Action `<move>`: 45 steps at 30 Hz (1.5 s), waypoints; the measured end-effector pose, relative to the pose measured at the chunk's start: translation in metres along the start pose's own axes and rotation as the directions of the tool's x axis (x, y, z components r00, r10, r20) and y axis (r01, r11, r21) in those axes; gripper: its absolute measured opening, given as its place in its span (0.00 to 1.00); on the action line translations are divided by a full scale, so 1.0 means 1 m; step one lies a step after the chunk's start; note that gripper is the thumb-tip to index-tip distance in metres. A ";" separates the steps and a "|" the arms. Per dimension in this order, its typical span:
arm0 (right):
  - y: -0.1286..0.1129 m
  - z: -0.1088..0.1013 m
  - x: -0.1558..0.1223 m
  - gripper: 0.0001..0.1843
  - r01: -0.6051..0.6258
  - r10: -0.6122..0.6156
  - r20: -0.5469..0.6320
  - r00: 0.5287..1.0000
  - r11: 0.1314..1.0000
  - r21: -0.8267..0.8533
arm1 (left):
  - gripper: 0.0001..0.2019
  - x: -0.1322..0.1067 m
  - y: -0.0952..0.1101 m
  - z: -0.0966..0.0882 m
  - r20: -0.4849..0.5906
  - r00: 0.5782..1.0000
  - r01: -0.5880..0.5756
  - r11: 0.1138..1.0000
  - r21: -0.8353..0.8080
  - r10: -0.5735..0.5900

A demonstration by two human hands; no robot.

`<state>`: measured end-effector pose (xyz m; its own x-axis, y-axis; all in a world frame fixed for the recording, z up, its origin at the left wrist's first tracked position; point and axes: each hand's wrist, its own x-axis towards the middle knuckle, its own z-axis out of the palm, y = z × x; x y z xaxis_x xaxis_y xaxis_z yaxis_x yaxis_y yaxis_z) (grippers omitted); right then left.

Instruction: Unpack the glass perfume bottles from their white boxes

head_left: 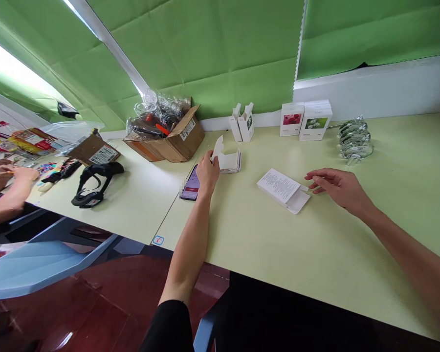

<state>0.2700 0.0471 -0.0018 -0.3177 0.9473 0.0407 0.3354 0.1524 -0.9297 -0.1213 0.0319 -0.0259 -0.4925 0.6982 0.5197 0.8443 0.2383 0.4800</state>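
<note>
My left hand [208, 172] reaches to a small stack of white cards [230, 163] on the table. Its fingers are closed on an upright white card with a cut edge [217, 146] beside the stack. Whether that piece is joined to the stack, I cannot tell. A phone [191, 185] with its screen lit lies just left of this hand. My right hand [333, 186] is open, with fingers loosely stretched and nothing in them. Its fingertips are close to the lifted end flap of a white printed box [278, 187], which lies flat.
Two slim open boxes [242, 122] and two picture boxes [304, 120] stand along the wall. A coiled clear glass-like object [355, 139] sits at right. Leftward are a full cardboard box [181, 139], a black head strap [95, 186], a blue chair [40, 266] and another person's hands [20, 178].
</note>
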 end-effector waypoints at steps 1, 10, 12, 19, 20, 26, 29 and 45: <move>-0.001 0.000 0.000 0.17 0.001 -0.001 0.001 1.000 1.000 0.003 | 0.17 -0.001 0.000 0.000 0.003 1.000 -0.021 1.000 0.012 0.021; 0.001 -0.003 -0.001 0.16 0.089 -0.071 0.080 0.994 0.962 -0.256 | 0.24 -0.018 0.042 -0.016 -0.013 0.893 -0.450 0.893 -0.001 0.450; 0.005 -0.003 0.000 0.19 0.128 -0.083 0.153 0.985 0.940 -0.317 | 0.28 -0.030 0.059 -0.018 0.147 0.801 -0.577 0.814 -0.072 0.581; 0.017 0.012 0.001 0.13 0.188 -0.148 0.125 0.981 0.878 -0.440 | 0.43 -0.081 0.103 -0.005 0.584 0.420 -0.646 0.681 -0.344 0.694; 0.016 0.014 0.001 0.13 0.197 -0.166 0.108 0.980 0.883 -0.426 | 0.43 -0.085 0.105 -0.003 0.590 0.411 -0.637 0.682 -0.361 0.696; -0.004 0.014 -0.006 0.19 0.018 -0.021 0.021 1.000 0.989 0.149 | 0.38 -0.089 0.114 -0.005 0.511 0.473 -0.560 0.693 -0.455 0.718; -0.012 0.015 -0.009 0.23 -0.038 0.024 0.036 0.999 0.902 0.431 | 0.33 -0.090 0.120 -0.005 0.530 0.619 -0.359 0.809 -0.465 0.579; -0.004 0.059 -0.018 0.24 0.192 -0.167 0.102 0.981 0.917 -0.350 | 0.21 -0.107 0.136 -0.007 0.602 0.692 0.013 0.827 -0.562 0.399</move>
<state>0.2225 0.0127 -0.0208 -0.4576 0.8751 0.1577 0.5567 0.4202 -0.7166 0.0446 -0.0146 -0.0110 0.1230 0.9844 0.1256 0.5732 -0.1738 0.8008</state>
